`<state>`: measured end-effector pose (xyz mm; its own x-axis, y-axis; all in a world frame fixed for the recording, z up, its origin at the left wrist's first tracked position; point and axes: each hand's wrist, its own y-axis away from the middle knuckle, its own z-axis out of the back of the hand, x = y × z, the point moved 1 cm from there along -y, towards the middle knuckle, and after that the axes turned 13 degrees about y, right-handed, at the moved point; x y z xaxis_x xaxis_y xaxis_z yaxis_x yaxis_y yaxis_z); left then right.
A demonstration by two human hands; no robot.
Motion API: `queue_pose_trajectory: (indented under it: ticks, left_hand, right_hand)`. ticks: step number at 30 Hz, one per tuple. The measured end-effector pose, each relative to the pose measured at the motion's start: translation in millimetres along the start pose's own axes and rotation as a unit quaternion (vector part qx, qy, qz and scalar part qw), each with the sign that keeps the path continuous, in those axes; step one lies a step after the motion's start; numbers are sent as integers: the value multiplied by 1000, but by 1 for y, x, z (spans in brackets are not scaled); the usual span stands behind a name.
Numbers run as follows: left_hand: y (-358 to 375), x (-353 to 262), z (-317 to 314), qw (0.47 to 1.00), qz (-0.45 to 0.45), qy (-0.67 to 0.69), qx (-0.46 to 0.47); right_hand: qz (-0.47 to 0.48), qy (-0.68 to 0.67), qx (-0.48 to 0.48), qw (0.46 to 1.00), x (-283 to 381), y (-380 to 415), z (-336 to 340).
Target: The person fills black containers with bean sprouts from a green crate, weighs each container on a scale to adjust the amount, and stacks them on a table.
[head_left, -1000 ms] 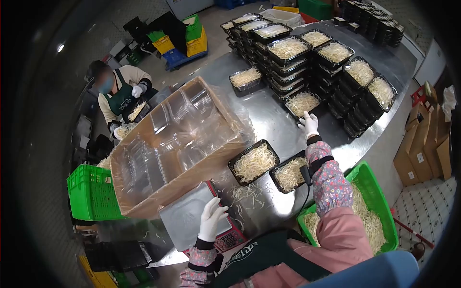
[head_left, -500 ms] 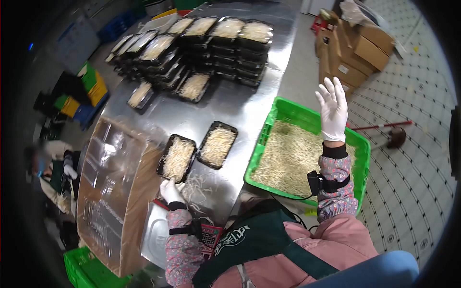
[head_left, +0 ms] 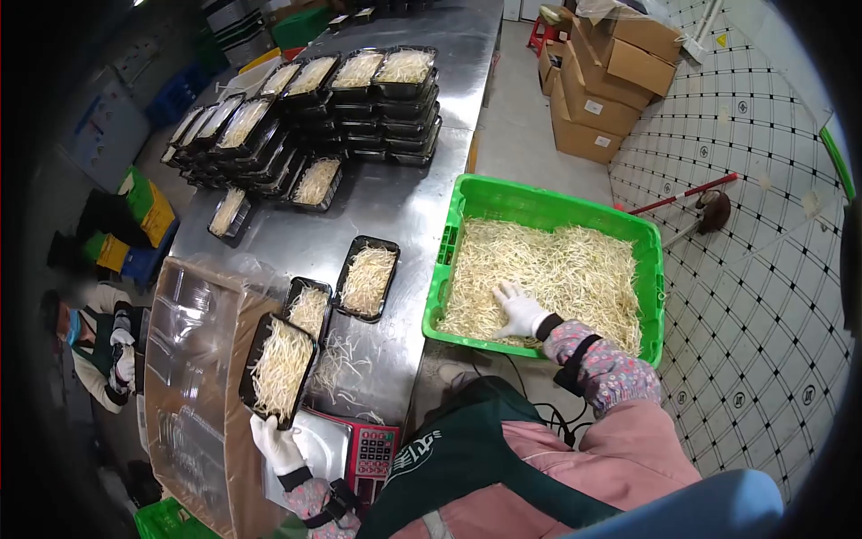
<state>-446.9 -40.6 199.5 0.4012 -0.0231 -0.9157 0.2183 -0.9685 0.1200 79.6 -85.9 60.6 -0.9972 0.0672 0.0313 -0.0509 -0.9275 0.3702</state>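
My left hand, in a white glove, grips the lower end of a black tray of bean sprouts, raised above the scale. Behind it, partly covered, is another filled tray, with a third filled tray to its right. My right hand, also gloved, lies on the loose sprouts in the green crate, fingers spread.
Stacks of wrapped sprout trays cover the back of the metal table. A box of clear lids stands at left. Cardboard boxes and a red-handled tool are beyond the crate. A person is far left.
My right hand has come down from above the crate onto the sprouts. My left hand has lifted a filled tray and brought it left and nearer. The whole view has shifted.
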Motion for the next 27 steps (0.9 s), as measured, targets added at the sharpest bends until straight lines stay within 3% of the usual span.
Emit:
queue_pose_trajectory:
  ticks: [5, 7, 8, 10, 11, 14, 16, 17, 20, 22, 24, 25, 27]
  left_hand:
    - [48, -16, 78, 997, -51, -13, -58]
    - [78, -27, 97, 996, -44, -5, -75]
    - [91, -26, 115, 996, -39, 2, -78]
    - [108, -17, 139, 995, -30, 9, -94]
    - [116, -12, 150, 995, -21, 12, -101]
    - [132, -8, 161, 993, 1, 21, -119]
    - [143, -5, 169, 991, 3, 26, -135]
    - [142, -8, 152, 986, 17, 12, -163]
    - [142, -11, 144, 975, 69, -27, -207]
    - [141, 5, 169, 981, 57, -48, -179]
    - [139, 12, 179, 976, 40, -50, -209]
    - [140, 15, 181, 970, 26, -55, -236]
    - [143, 18, 191, 960, 28, -82, -267]
  right_hand:
    - [50, 4, 30, 998, -3, -50, -28]
    - [70, -49, -24, 996, -23, -58, -25]
    - [34, -79, -45, 995, -31, -54, -7]
    - [-54, -109, 7, 993, -42, -53, 37]
    - [-30, -71, 3, 997, -60, -68, 24]
    - [-9, -34, 11, 999, -60, -80, 32]
    - [-124, -13, 17, 992, -46, -83, 29]
    - [-114, 10, -31, 993, -45, -89, 11]
    - [-93, 34, -7, 995, -38, -100, 1]
    - [-80, 4, -31, 996, -44, -99, -12]
    - [-92, -81, -71, 990, -54, -87, -4]
    - [-131, -90, -6, 987, -50, -78, 25]
    - [-120, -140, -92, 979, -70, -80, 12]
